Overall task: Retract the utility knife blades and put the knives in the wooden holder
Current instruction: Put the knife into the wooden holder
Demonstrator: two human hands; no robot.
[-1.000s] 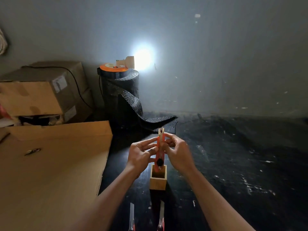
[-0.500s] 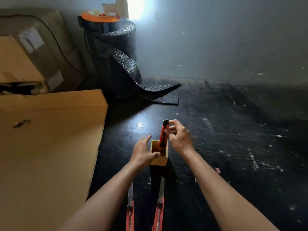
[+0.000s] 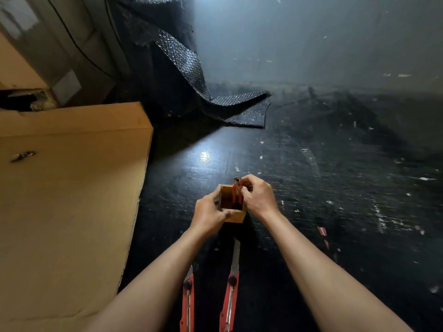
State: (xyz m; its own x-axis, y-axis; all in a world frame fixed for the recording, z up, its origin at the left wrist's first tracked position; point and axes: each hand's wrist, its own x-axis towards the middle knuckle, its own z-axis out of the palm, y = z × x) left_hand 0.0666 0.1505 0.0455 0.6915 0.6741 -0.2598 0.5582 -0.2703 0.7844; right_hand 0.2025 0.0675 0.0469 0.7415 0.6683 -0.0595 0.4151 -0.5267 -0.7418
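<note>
While the left hand (image 3: pixel 208 215) grips the wooden holder (image 3: pixel 233 215) and the right hand (image 3: pixel 257 198) pinches the knife (image 3: pixel 237 191) (half in), a snag on the rim could tip both

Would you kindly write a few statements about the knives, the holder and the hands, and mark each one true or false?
1. The right hand holds a red utility knife standing inside the wooden holder. True.
2. The left hand rests flat on the cardboard box. False: it steadies the holder.
3. Two more red knives lie on the floor with blades extended. True.
4. The holder lies tipped on its side. False: it stands upright, opening upward.
</note>
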